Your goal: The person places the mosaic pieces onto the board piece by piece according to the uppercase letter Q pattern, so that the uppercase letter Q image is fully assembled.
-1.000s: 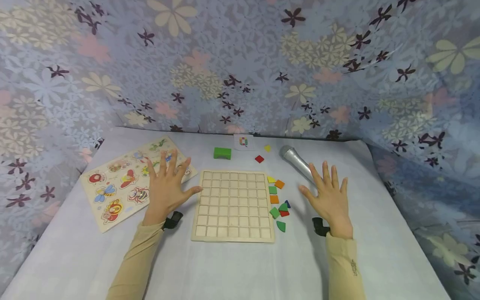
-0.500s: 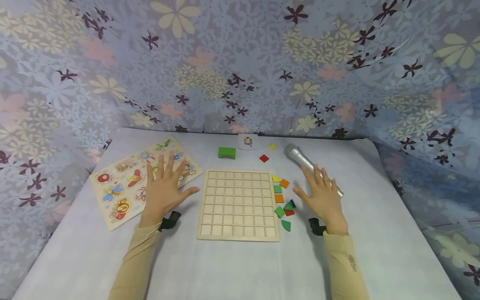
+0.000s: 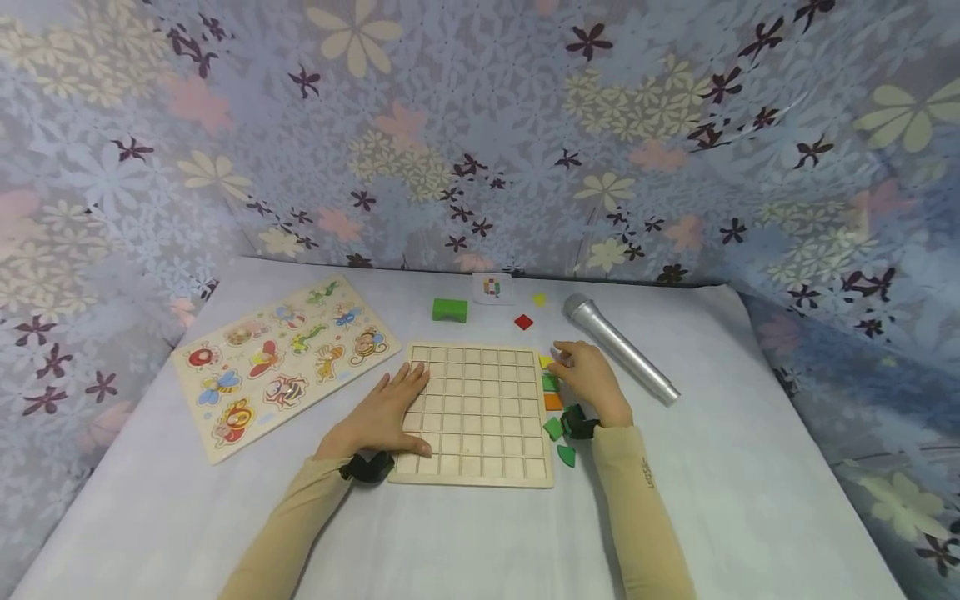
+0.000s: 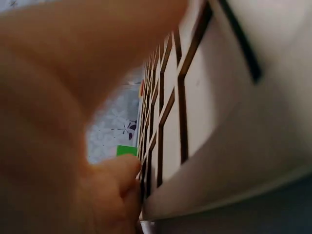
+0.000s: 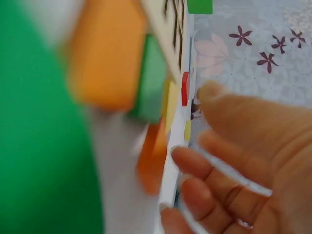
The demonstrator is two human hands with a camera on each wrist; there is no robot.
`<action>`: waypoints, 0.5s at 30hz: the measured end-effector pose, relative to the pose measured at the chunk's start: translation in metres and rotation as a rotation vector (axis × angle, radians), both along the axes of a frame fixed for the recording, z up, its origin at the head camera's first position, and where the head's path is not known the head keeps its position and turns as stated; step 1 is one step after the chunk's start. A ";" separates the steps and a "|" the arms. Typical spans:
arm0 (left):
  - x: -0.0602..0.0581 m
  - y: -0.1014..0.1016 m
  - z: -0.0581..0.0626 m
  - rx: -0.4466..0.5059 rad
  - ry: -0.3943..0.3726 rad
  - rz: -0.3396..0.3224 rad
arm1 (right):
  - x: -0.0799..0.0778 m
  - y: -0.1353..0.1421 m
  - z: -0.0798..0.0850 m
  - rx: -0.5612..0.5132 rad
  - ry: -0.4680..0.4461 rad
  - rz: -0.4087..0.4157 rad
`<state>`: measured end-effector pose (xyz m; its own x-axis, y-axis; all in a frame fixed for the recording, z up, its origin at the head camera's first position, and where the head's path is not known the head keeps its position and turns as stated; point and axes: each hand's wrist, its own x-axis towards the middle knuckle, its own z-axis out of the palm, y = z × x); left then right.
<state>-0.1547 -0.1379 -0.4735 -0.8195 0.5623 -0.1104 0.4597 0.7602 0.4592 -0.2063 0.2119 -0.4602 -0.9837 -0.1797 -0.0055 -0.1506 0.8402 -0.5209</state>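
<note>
A wooden grid board (image 3: 480, 421) lies flat before me. On its left edge rests my left hand (image 3: 378, 417), fingers spread over the outer cells. My right hand (image 3: 596, 379) hovers at the upper right corner of the board, among small coloured pieces. Its fingers are loosely bent, and the right wrist view shows nothing between thumb and fingertips. Close to them are an orange piece (image 5: 153, 158), a green piece (image 5: 151, 80) and a yellow piece (image 3: 545, 362). Another orange piece (image 3: 553, 402) and a green quarter-circle (image 3: 567, 456) lie lower along the board's right side.
An insect picture puzzle (image 3: 255, 392) lies at the left. Behind the grid board are a green block (image 3: 450, 310), a small card (image 3: 492, 288), a red diamond (image 3: 523, 322) and a yellow piece (image 3: 540, 299). A silver microphone (image 3: 622, 346) lies right of my right hand.
Both hands, spread above the table before, have moved inward. The left came down onto the board's left edge; the right went left to the pieces, its fingers bending.
</note>
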 end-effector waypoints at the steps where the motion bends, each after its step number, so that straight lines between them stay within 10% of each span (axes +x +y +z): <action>1: -0.001 0.000 -0.002 0.006 -0.008 -0.005 | -0.003 -0.002 0.000 0.007 -0.016 -0.004; 15: -0.004 -0.006 -0.010 0.029 -0.002 -0.013 | -0.009 -0.015 -0.007 -0.170 -0.092 -0.118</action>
